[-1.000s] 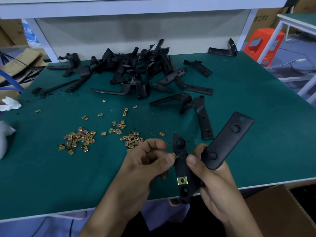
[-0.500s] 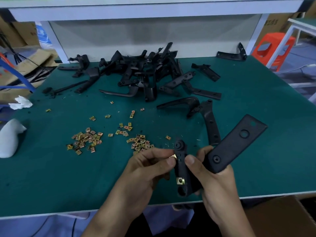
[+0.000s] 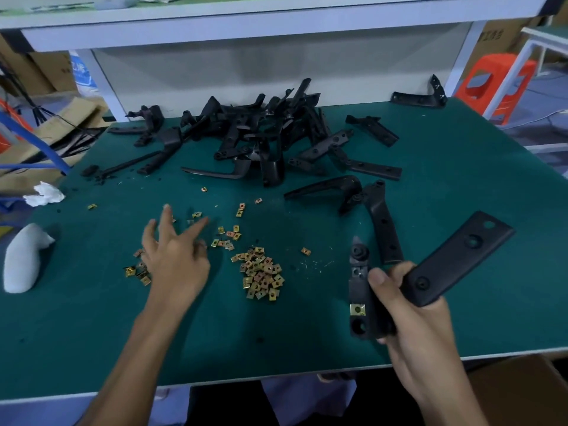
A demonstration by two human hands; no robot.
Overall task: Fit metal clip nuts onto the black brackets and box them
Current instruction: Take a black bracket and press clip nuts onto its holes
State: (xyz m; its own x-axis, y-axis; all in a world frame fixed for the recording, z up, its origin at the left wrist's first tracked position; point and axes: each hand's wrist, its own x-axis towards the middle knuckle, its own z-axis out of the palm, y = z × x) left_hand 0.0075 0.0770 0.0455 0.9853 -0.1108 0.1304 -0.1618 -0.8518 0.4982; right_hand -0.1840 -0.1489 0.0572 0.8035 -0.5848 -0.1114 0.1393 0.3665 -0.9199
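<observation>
The left hand (image 3: 175,256), fingers spread and holding nothing, is above scattered clip nuts (image 3: 138,272) on the green mat (image 3: 92,318). The clip nut pile (image 3: 261,275) lies just right of it. The right hand (image 3: 412,315) grips the black bracket (image 3: 455,259) over the mat's near edge, with one fitted clip nut (image 3: 357,309) on its lower arm.

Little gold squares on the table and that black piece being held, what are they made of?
The gold squares look like thin metal with a yellowish plated finish, because they glint in the light. The black bracket in the right hand looks like moulded plastic. It is matte, with rounded edges and sunken holes, though painted metal can't be ruled out.
</observation>
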